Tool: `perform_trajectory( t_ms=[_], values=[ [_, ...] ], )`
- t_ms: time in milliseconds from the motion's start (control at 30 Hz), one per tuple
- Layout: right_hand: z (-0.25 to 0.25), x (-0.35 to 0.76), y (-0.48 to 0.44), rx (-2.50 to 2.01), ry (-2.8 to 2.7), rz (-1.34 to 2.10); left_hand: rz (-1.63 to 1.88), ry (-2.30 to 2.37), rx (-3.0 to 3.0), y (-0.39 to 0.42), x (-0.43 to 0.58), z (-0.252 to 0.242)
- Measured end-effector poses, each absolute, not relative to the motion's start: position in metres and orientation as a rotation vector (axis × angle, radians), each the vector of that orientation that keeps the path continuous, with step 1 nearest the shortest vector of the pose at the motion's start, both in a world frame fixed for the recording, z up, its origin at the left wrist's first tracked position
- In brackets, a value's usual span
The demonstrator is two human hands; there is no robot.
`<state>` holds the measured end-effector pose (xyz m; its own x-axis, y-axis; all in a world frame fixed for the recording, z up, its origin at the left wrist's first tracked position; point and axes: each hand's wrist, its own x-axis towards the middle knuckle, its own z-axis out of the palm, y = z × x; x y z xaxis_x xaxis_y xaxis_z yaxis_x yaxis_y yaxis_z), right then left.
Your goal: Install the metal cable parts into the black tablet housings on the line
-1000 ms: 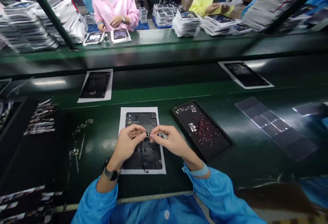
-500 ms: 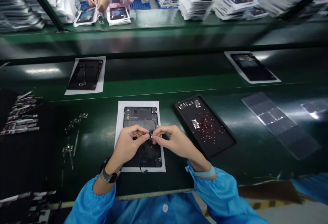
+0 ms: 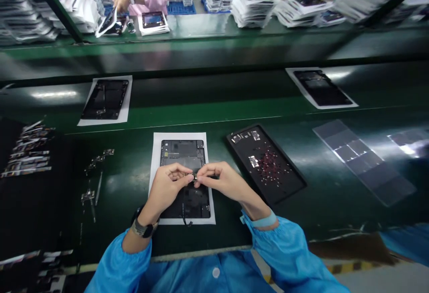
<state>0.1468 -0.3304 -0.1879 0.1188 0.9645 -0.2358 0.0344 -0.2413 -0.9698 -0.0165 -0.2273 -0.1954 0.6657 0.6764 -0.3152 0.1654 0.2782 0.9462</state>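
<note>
Between the fingertips of both hands is a small electronic board (image 3: 195, 177), mostly covered by the fingers. My left hand (image 3: 171, 186) pinches it from the left with thumb and forefinger. From the other side, my right hand (image 3: 224, 182) closes its thumb and fingers on it. Below the hands lies a black tablet back housing (image 3: 183, 150) on a white sheet (image 3: 156, 150). A thin dark cable (image 3: 183, 212) hangs over the housing's near edge.
Right of the housing is a black tray (image 3: 284, 197) with small boards and a heap of tiny red parts. Loose boards (image 3: 88, 197) lie to the left. Two more housings (image 3: 106, 98) (image 3: 321, 87) rest on the belt beyond. Clear plastic sheets (image 3: 365, 161) lie right. Co-workers sit opposite.
The housings on the belt have shifted slightly left. Across the bench, the pink-sleeved person has tilted up a sheeted tablet. My hands keep nearly the same pinch.
</note>
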Motion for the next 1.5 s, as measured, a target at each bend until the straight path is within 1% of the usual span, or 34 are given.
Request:
perform_trajectory(
  t_ms=[233,333,433,600,1233,1400,1500],
  values=[
    [-0.198,0.149,-0.33,-1.437,-0.935,1.395,0.428,0.805,1.216,-0.227,-0.017,-0.201],
    [-0.2,0.145,-0.327,-1.483,-0.896,1.321,0.514,0.887,1.332,-0.235,-0.015,-0.202],
    [-0.201,0.14,-0.325,-1.498,-0.841,1.234,0.609,0.95,1.566,-0.246,-0.013,-0.201],
    [-0.198,0.135,-0.326,-1.511,-0.836,1.132,0.742,0.933,1.852,-0.258,-0.012,-0.201],
    [-0.191,0.13,-0.33,-1.535,-0.982,1.029,0.938,0.909,2.073,-0.268,-0.012,-0.208],
    [-0.192,0.132,-0.331,-1.551,-1.023,1.004,0.9,0.919,1.991,-0.264,-0.012,-0.206],
    [-0.19,0.134,-0.33,-1.566,-1.096,0.987,0.722,0.844,1.901,-0.251,-0.017,-0.196]
  ],
)
